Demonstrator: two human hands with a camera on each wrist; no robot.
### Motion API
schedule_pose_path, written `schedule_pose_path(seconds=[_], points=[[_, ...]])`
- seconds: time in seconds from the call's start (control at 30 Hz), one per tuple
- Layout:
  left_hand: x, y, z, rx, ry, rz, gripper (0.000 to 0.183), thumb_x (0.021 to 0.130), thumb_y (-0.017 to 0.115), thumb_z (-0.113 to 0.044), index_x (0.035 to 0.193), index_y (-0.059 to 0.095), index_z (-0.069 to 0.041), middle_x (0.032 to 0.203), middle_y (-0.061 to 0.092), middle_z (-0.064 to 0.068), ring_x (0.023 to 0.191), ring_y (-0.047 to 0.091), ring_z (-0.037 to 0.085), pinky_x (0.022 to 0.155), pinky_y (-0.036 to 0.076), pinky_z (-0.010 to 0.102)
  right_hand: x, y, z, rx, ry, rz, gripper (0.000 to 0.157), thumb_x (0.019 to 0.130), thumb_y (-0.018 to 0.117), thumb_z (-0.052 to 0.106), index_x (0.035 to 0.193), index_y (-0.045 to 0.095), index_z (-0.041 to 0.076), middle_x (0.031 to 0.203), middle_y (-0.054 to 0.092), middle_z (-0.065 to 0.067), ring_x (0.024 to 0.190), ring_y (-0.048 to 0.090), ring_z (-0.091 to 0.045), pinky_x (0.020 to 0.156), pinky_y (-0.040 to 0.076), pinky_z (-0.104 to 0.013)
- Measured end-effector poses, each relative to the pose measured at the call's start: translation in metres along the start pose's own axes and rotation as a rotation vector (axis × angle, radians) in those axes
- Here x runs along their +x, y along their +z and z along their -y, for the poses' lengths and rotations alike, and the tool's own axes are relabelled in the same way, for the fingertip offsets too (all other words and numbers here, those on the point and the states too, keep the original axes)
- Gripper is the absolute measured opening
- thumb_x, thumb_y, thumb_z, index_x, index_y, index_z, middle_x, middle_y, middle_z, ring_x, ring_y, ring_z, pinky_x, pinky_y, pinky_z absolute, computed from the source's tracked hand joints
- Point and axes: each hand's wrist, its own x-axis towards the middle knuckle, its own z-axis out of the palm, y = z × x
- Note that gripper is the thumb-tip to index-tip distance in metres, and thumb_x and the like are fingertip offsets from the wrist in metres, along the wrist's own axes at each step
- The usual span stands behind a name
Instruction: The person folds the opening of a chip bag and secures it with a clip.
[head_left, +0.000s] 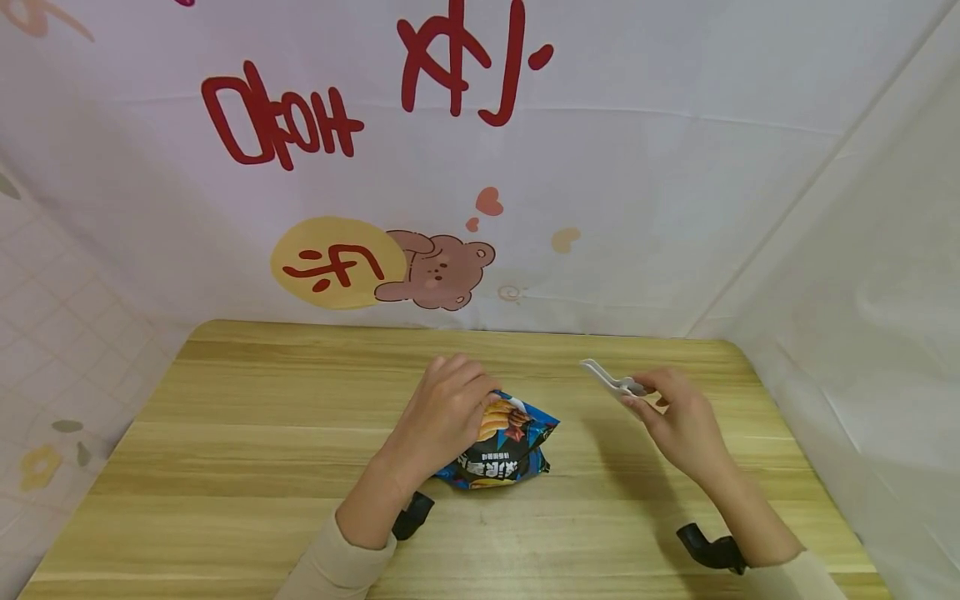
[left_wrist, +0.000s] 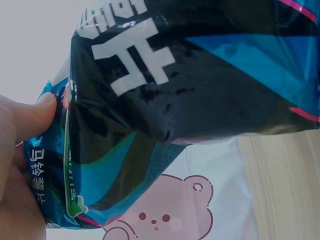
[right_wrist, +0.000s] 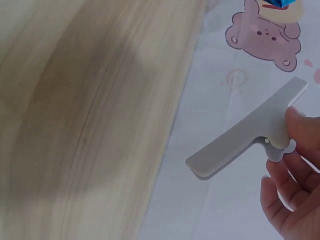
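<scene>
My left hand (head_left: 442,408) grips one end of a blue and black bag of potato chips (head_left: 495,454). In the left wrist view the thumb (left_wrist: 42,112) presses on the crumpled end of the chip bag (left_wrist: 125,95), whose printed front faces the camera. Over the right half of the table, my right hand (head_left: 686,421) pinches a white bag clip (head_left: 611,379) by its handle tabs. The right wrist view shows the long flat bar of the bag clip (right_wrist: 245,132) pointing away from the right hand (right_wrist: 300,190), held above the table and apart from the bag.
The wooden table (head_left: 247,433) has a white fabric backdrop (head_left: 637,167) behind it, printed with red characters and a bear (head_left: 446,271). Similar cloth hangs at both sides. Black wrist mounts (head_left: 708,550) sit under the forearms.
</scene>
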Motion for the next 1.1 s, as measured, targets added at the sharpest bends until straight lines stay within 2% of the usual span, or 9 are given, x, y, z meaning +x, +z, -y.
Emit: schedule_pose_path(seconds=[0.2,0.4,0.53,0.6,0.7,0.83,0.93,1.1], points=[[0.0,0.0,0.0,0.003,0.004,-0.005,0.008,0.089,0.083,-0.006,0.096,0.079,-0.008,0.092,0.073,0.001,0.09,0.064,0.021,0.072,0.042,0.033,-0.001,0.002,0.008,0.051,-0.059,-0.011,0.036,0.072,0.09,-0.009,0.102,0.075,0.003,0.093,0.071,-0.001,0.082,0.066,-0.019,0.069,0.051,-0.024],[0.001,0.0,0.0,0.011,0.007,-0.003,0.007,0.09,0.082,-0.006,0.096,0.079,-0.007,0.092,0.073,0.001,0.09,0.064,0.021,0.073,0.042,0.033,-0.003,0.005,0.012,0.086,-0.128,0.018,0.037,0.07,0.09,-0.008,0.101,0.075,0.005,0.092,0.07,0.003,0.081,0.068,-0.017,0.07,0.053,-0.022],[0.001,0.0,0.0,0.008,0.008,0.0,0.005,0.091,0.081,-0.005,0.095,0.079,-0.007,0.092,0.073,0.002,0.09,0.064,0.021,0.073,0.043,0.033,-0.003,0.007,0.014,0.115,-0.178,0.033,0.037,0.069,0.09,-0.007,0.101,0.075,0.005,0.091,0.069,0.003,0.078,0.067,-0.015,0.065,0.051,-0.021],[0.001,0.0,0.0,0.006,0.005,0.003,0.005,0.091,0.08,-0.005,0.095,0.079,-0.006,0.092,0.073,0.002,0.09,0.064,0.021,0.073,0.043,0.034,-0.002,0.008,0.016,0.132,-0.2,0.04,0.033,0.073,0.09,-0.003,0.102,0.075,0.005,0.091,0.069,0.003,0.077,0.064,-0.014,0.063,0.049,-0.021],[0.001,0.0,-0.001,0.002,-0.001,0.008,0.005,0.091,0.08,-0.005,0.096,0.079,-0.006,0.092,0.073,0.002,0.091,0.064,0.021,0.073,0.043,0.033,-0.002,0.009,0.018,0.153,-0.221,0.047,0.019,0.088,0.085,0.015,0.101,0.075,0.005,0.091,0.07,0.002,0.077,0.06,-0.012,0.064,0.048,-0.021],[0.001,-0.001,-0.001,0.001,-0.004,0.011,0.005,0.091,0.08,-0.007,0.096,0.08,-0.007,0.093,0.074,0.002,0.091,0.064,0.021,0.074,0.043,0.034,-0.001,0.011,0.023,0.181,-0.261,0.039,0.034,0.1,0.067,0.038,0.1,0.075,0.005,0.091,0.07,0.001,0.078,0.062,-0.013,0.066,0.051,-0.022],[0.001,-0.002,-0.001,0.005,-0.005,0.013,0.006,0.091,0.081,-0.007,0.096,0.08,-0.006,0.094,0.074,0.002,0.092,0.064,0.021,0.074,0.043,0.034,0.0,0.013,0.026,0.201,-0.282,0.042,0.037,0.102,0.063,0.041,0.1,0.076,0.006,0.091,0.069,0.002,0.077,0.062,-0.013,0.068,0.051,-0.021],[0.001,-0.001,-0.001,0.008,0.0,0.005,0.006,0.091,0.081,-0.006,0.096,0.079,-0.006,0.093,0.073,0.001,0.091,0.064,0.021,0.074,0.043,0.034,0.002,0.015,0.031,0.231,-0.317,0.046,0.034,0.102,0.065,0.038,0.099,0.076,0.006,0.089,0.068,0.003,0.076,0.06,-0.011,0.068,0.049,-0.021]])
